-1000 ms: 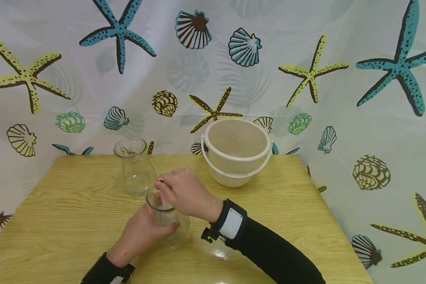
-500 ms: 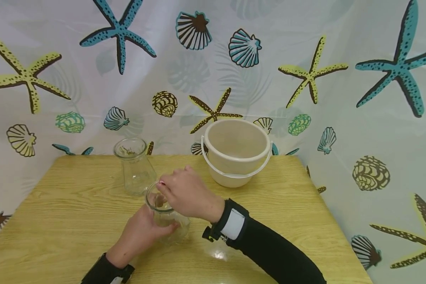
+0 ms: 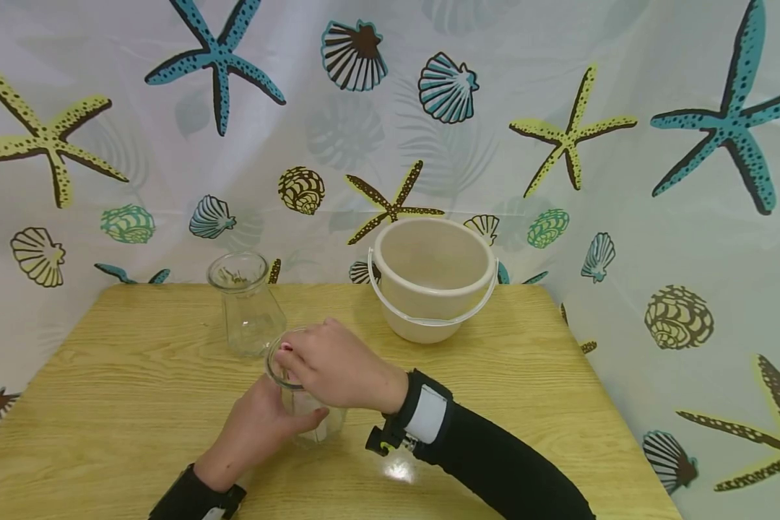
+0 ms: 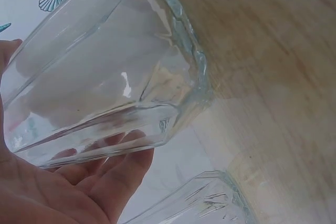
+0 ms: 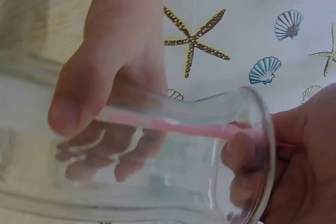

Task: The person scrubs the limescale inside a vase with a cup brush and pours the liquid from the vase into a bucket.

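My left hand [image 3: 260, 426] grips a clear faceted glass vase [image 3: 325, 427] round its body, thumb in front and fingers behind. The vase [image 4: 115, 51] leans slightly, its base close to the tabletop in the left wrist view. My right hand [image 3: 346, 367] is over the mouth, its fingers dipping inside the rim. They pinch a slim pink handle [image 5: 186, 128] that runs lengthwise down inside the glass, as the right wrist view shows. A pale patch appears low in the vase; what the handle ends in is blurred through the glass.
A second glass vase [image 3: 250, 318] stands just behind the held one, on the left. Farther back to the right is a cream bucket [image 3: 422, 328] with its handle lowered in front. A patterned curtain [image 3: 390, 130] hangs behind the wooden table [image 3: 149, 375].
My right hand has dropped a little deeper toward the vase mouth, and a pale patch now shows near the vase bottom. My left hand keeps its grip and place.
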`<state>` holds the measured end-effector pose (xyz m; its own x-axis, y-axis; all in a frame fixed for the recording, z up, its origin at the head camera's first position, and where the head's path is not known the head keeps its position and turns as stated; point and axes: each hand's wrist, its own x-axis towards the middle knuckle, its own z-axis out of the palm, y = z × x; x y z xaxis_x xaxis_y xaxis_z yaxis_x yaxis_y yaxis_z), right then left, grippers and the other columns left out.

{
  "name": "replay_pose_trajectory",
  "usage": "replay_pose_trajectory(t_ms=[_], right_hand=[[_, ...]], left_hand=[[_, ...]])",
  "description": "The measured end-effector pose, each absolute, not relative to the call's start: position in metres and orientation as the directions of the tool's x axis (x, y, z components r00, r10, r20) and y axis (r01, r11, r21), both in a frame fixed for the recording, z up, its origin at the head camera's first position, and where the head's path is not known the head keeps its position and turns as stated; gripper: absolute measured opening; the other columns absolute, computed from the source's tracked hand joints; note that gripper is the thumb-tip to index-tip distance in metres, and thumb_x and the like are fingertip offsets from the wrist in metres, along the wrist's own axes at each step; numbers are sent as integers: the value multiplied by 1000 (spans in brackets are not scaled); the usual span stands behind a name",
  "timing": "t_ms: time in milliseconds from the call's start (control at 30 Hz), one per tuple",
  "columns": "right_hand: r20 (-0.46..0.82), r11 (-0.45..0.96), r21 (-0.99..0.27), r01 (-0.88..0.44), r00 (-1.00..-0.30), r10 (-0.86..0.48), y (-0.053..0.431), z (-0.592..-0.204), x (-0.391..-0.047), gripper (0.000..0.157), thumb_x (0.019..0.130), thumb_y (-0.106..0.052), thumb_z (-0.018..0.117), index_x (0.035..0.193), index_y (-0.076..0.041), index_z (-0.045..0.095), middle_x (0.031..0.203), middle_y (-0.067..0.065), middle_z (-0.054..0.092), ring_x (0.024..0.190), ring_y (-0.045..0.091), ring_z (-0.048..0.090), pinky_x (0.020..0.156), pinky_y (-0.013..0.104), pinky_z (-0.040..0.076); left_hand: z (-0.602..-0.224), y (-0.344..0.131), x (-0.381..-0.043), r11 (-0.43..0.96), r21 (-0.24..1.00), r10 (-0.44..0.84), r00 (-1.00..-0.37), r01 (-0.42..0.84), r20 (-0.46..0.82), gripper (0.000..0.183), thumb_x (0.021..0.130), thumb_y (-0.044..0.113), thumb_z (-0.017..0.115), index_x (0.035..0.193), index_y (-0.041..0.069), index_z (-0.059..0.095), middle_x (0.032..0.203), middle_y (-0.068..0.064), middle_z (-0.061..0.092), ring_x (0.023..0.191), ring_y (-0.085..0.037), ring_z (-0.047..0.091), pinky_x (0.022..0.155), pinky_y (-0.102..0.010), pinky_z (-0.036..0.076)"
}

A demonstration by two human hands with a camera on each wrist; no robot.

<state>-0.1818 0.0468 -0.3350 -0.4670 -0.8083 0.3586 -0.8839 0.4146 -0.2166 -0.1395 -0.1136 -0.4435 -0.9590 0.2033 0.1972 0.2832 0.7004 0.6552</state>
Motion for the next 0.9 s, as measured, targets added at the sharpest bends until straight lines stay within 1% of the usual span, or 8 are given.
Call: replay_pose_trajectory(t_ms=[100,233,333,500,600,700,767,900], right_hand=[[375,417,-203,-886,-464,-803,46,-337,-183,27,102,-23,44,85,-18,64,64,-13,49,60,0,41,60,23,32],[405,453,-186,-872,-488,-773,45,-340,-185,24,101,-24,46,88,-18,65,68,-15,51,62,0,41,59,23,31],[425,478,-193,-857,-512,-747,44,-341,-186,22,101,-24,48,87,-18,65,67,-15,51,62,0,41,59,23,32],[444,510,-184,-840,-534,-720,45,-342,-187,24,101,-24,48,83,-18,63,64,-14,49,62,3,42,61,25,35],[442,531,-168,-831,-545,-713,46,-342,-186,25,101,-25,47,83,-18,63,64,-13,48,63,5,41,62,26,34],[435,548,-140,-825,-548,-714,47,-342,-186,25,101,-27,46,84,-19,62,65,-13,48,64,5,40,62,26,32],[429,555,-123,-823,-548,-718,47,-342,-186,25,102,-28,45,85,-20,62,66,-13,48,64,5,40,62,26,32],[415,574,-66,-816,-546,-728,47,-342,-186,26,102,-29,43,83,-22,60,66,-13,47,65,6,41,62,27,33]], left_hand=[[-443,-114,-140,698,660,202,-961,278,191,94,72,60,73,146,21,29,133,-3,49,110,-17,49,82,-49,49],[-443,-113,-141,684,681,197,-964,264,176,92,71,61,72,144,21,32,126,1,53,103,-11,51,80,-45,50],[-443,-113,-141,680,686,196,-966,259,169,89,71,60,73,141,21,35,118,3,56,96,-9,53,77,-42,50],[-444,-113,-141,691,674,189,-966,260,179,79,70,57,75,132,19,43,111,2,60,91,-9,54,74,-42,50],[-445,-113,-141,701,660,185,-963,269,197,80,70,57,75,133,19,43,114,1,60,97,-11,54,76,-44,50],[-446,-112,-141,710,648,184,-961,275,206,86,71,58,74,138,20,38,117,-1,59,101,-12,53,78,-47,50],[-446,-112,-141,711,648,180,-962,272,206,88,71,60,74,140,20,36,118,-2,58,101,-13,53,77,-47,50],[-446,-113,-140,710,645,188,-959,282,212,91,72,60,72,143,20,34,131,-6,53,112,-18,48,83,-51,48]])
